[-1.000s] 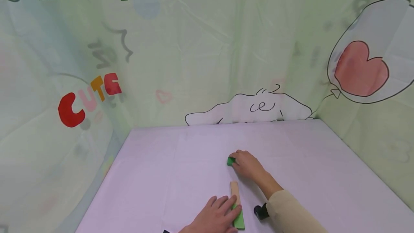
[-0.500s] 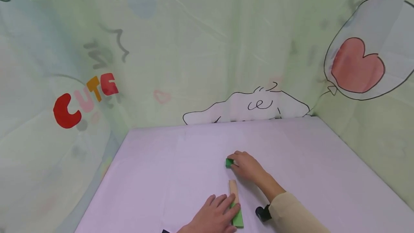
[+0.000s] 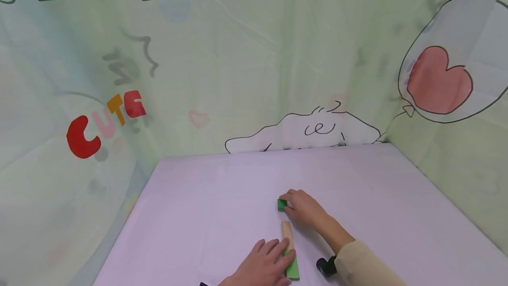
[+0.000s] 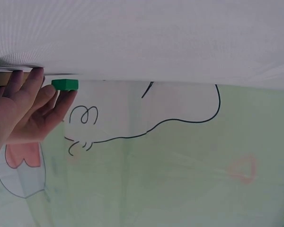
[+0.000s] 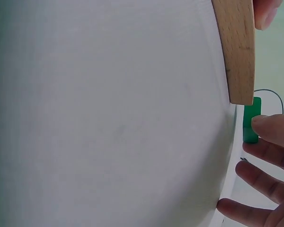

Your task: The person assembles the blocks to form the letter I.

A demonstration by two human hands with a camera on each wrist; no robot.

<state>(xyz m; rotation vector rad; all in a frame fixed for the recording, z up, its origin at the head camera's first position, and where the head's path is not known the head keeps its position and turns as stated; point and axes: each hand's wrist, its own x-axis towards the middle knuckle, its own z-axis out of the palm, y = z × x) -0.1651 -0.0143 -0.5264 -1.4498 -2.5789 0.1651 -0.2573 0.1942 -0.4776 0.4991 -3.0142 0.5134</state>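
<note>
Between its thumb and finger my right hand (image 3: 303,206) pinches a small dark green block (image 3: 282,205), just beyond the far end of a plain wooden block (image 3: 286,229). That wooden block lies in line with a light green block (image 3: 293,272) nearer to me. My left hand (image 3: 262,264) rests over the place where these two meet, its fingers extended and hiding part of both. In the right wrist view, the dark green block (image 5: 252,118) shows past the end of the wooden block (image 5: 239,56). The left wrist view shows the dark green block (image 4: 65,84) at the right fingertips.
A pale lilac cloth (image 3: 198,220) covers the table. Printed curtains (image 3: 238,69) stand behind it and at both sides. A black device (image 3: 326,267) is on the right wrist, by the beige sleeve (image 3: 363,261).
My right hand has come slightly nearer to me with the dark green block, narrowing the gap to the wooden block. The left hand has stayed over its blocks.
</note>
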